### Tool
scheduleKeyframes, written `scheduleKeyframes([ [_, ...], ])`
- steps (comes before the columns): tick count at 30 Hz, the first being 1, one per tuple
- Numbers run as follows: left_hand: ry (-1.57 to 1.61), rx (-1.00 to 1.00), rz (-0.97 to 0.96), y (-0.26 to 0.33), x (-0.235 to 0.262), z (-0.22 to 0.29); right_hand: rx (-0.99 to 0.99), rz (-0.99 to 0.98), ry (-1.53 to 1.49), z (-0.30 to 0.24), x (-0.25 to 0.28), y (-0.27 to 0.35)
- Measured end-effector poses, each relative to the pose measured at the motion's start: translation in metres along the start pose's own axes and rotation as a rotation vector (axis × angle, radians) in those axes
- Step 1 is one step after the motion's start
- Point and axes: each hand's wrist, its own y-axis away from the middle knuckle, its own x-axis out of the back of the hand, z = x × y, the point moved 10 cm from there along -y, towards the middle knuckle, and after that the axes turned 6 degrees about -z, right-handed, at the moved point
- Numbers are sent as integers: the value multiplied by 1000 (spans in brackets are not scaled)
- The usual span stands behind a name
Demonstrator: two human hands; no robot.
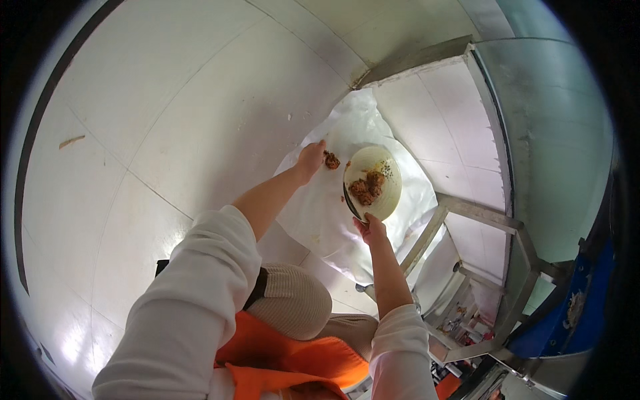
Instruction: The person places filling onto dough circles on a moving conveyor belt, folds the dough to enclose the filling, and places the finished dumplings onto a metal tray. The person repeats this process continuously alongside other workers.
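Right hand [371, 230] grips bowl [373, 181] — browned food pieces [368, 187] inside.

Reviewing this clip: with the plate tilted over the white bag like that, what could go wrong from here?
1. The plate is held by its edge in the right hand and tilted, so the brown food pieces may slide past the white bag onto the floor tiles.
2. The left hand pinches one piece loosely; it could drop.
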Motion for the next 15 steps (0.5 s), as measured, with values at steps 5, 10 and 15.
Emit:
scheduleKeyframes([
  [5, -44, -89, -55, 14, -14, 20, 280, 355, 426, -97, 8, 54],
  [10, -269, -133, -63, 0, -23, 39, 539, 396, 1036, -149, -21, 101],
  [15, -707, 30, -250, -10, -44, 39, 608, 392, 1124, -139, -33, 102],
])
